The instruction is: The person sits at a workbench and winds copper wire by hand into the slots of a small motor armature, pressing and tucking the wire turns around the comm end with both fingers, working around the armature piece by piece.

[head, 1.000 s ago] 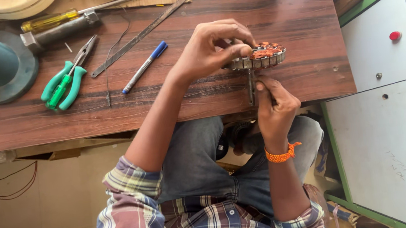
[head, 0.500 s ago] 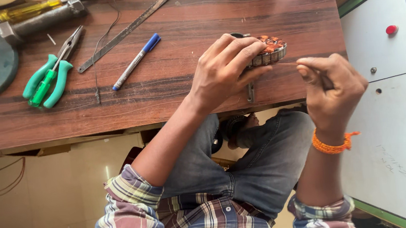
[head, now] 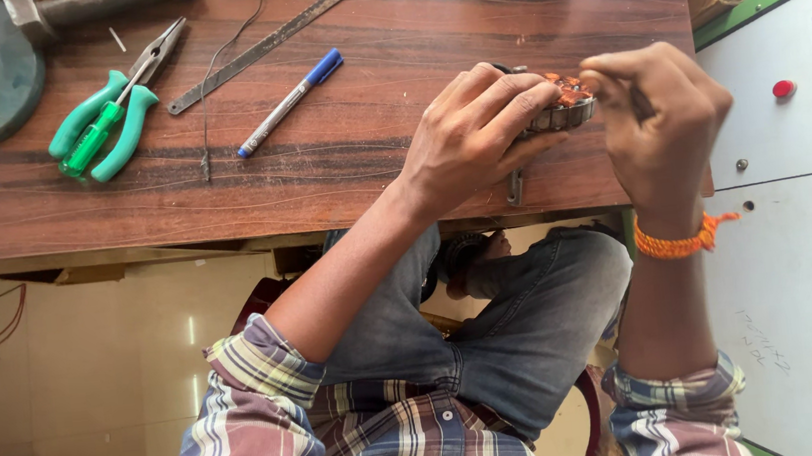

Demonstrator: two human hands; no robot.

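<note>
- Over at the far left of the pen (head: 290,101), green-handled pliers (head: 107,114) lie on the wooden table (head: 369,161) with a green screwdriver tucked between the handles; a long metal strip (head: 276,39) runs slantwise just above the pen.
- Right of the pen, near the table's front edge, the left hand (head: 476,130) is clamped over a small round metal part (head: 564,106), fingers curled over its top to pin it down.
- That part looks like a ring-shaped core, bright steel round the rim with copper-orange windings showing on top; much of it is hidden under the fingers.
- Further right, the right hand (head: 661,121) is closed in a pinch at the part's edge; what it grips I cannot tell.
- My guess is that the winding is being worked; the next move wants a steady hold and fine fingertip work.
</note>
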